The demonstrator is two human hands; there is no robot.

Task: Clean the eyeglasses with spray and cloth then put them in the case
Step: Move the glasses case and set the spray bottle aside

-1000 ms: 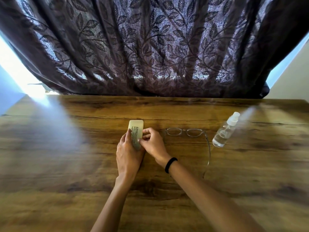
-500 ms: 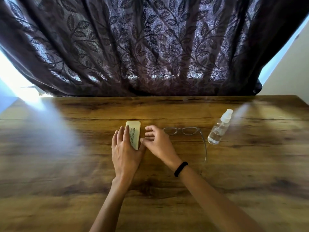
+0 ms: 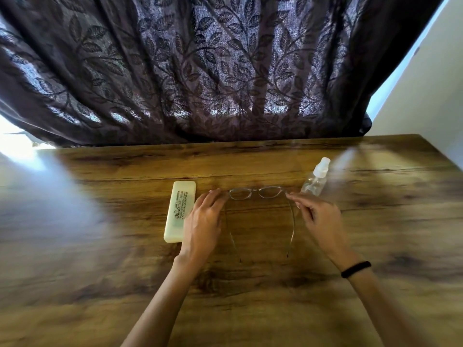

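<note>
The eyeglasses (image 3: pixel 255 192), thin-framed with clear lenses, lie on the wooden table (image 3: pixel 100 259) with both temples unfolded toward me. My left hand (image 3: pixel 203 221) has its fingertips on the frame's left corner. My right hand (image 3: pixel 320 219) pinches the right corner at the hinge. A pale yellow glasses case (image 3: pixel 179 211) with dark print lies shut just left of my left hand. A small clear spray bottle (image 3: pixel 316 177) with a white cap stands behind my right hand. No cloth is in view.
A dark curtain (image 3: pixel 200 71) with a leaf pattern hangs along the table's far edge. A white wall (image 3: pixel 431 83) stands at the right, close to the table's right end. Bright light falls in at the left.
Both hands left the case and moved right to the eyeglasses, one to each corner of the frame. The case lies alone on the table.
</note>
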